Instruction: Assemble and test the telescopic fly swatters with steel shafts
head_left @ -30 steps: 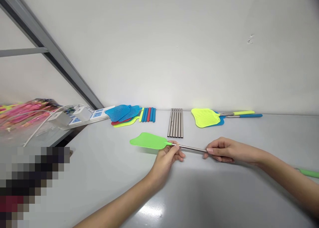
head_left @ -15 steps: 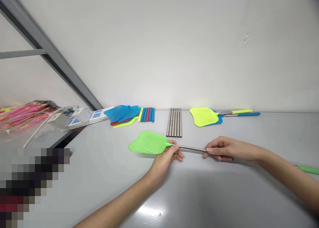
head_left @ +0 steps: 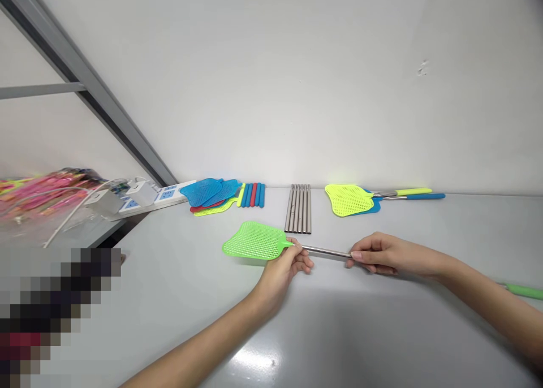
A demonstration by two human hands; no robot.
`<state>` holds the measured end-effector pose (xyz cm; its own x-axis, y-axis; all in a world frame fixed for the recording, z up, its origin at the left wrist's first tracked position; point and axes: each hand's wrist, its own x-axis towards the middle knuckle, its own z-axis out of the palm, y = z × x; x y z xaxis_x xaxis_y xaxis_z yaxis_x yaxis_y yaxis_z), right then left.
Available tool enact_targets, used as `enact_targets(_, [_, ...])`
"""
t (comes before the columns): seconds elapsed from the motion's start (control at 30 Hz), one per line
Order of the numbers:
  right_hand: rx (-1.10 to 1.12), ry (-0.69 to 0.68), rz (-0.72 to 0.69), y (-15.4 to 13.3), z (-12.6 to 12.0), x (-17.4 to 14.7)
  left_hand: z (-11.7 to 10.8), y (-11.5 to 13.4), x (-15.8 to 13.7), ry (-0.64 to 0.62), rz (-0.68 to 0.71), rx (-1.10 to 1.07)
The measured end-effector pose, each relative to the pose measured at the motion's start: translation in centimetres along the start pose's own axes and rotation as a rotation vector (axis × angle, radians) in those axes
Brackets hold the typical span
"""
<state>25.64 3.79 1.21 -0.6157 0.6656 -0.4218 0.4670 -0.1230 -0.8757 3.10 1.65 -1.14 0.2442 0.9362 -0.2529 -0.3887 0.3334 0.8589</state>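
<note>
A green fly swatter head with a mesh face is held over the grey table, joined at its neck to a metal rod. My left hand pinches the joint between head and rod, thumb on top and other fingers below. My right hand is closed on the rod's other end, where no coloured grip shows. Behind the rod, several metal rods lie side by side. To their left are coloured handle grips in blue, red and yellow, beside a pile of swatter heads.
Two fly swatters with grips, yellow and blue, lie by the wall at right. A green handle shows beyond my right forearm. At left are a power strip with chargers and bagged pink items.
Both hands keep their hold on the green swatter's rod. The head has shifted slightly right toward my left hand; the whole view has also moved a little.
</note>
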Motion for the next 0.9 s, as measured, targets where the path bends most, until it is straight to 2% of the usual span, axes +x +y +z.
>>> enact_targets(0.67, [0.124,-0.019,0.005,0.68,0.04,0.19,-0.23,-0.02,0.05,-0.029,0.007,-0.008])
enact_targets(0.9, [0.143,-0.011,0.001,0.92,0.04,0.36,-0.15,-0.24,0.13,0.019,0.002,-0.021])
